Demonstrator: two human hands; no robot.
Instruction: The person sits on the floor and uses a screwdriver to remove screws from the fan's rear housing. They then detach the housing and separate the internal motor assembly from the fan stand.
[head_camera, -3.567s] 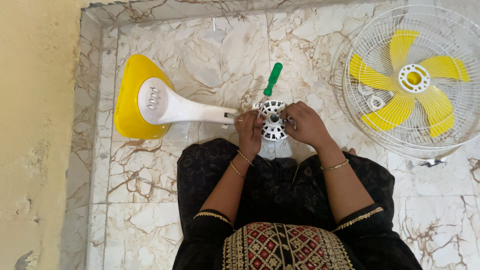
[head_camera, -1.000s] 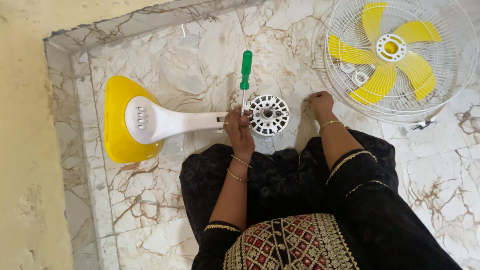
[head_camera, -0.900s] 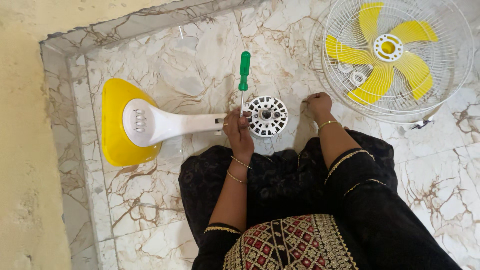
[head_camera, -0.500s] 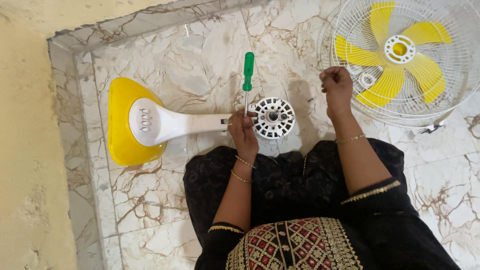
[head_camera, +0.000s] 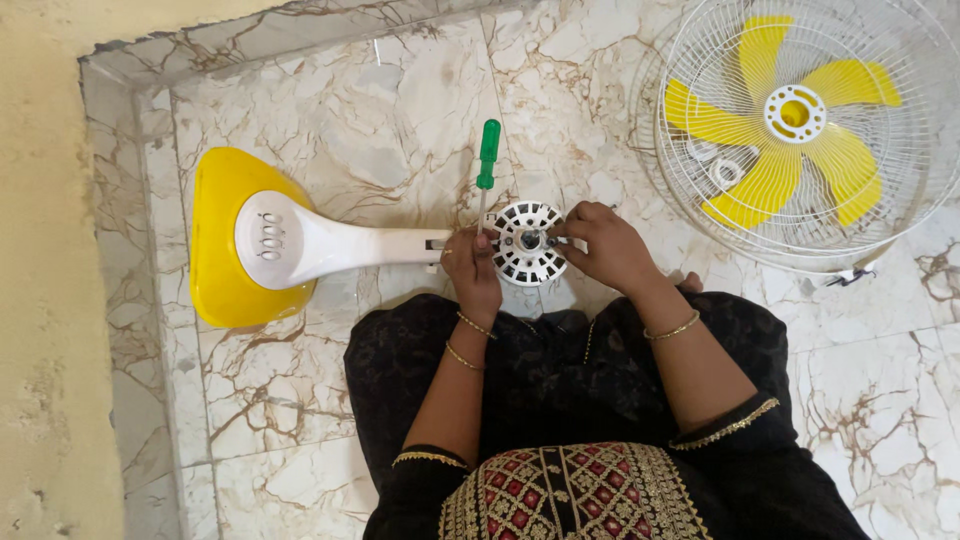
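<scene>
I sit on a marble floor with a white round vented motor housing (head_camera: 518, 262) in front of my knees. It joins the white neck of a fan stand (head_camera: 330, 240) with a yellow base (head_camera: 218, 250). My left hand (head_camera: 470, 268) grips the housing's left side and pins the metal shaft of a green-handled screwdriver (head_camera: 487, 155), which points away from me. My right hand (head_camera: 603, 243) rests on the housing's right rim, its fingertips pinched near the centre hub. Whether they hold a small part is hidden.
A white wire fan grille with yellow blades (head_camera: 800, 125) lies on the floor at the upper right. A beige wall (head_camera: 50, 300) with a marble skirting runs along the left and top. My black-clothed lap fills the lower middle.
My right hand left the floor beside the grille, rose with its fingers closed, and came back to the housing's right rim. My left hand stayed put with the screwdriver.
</scene>
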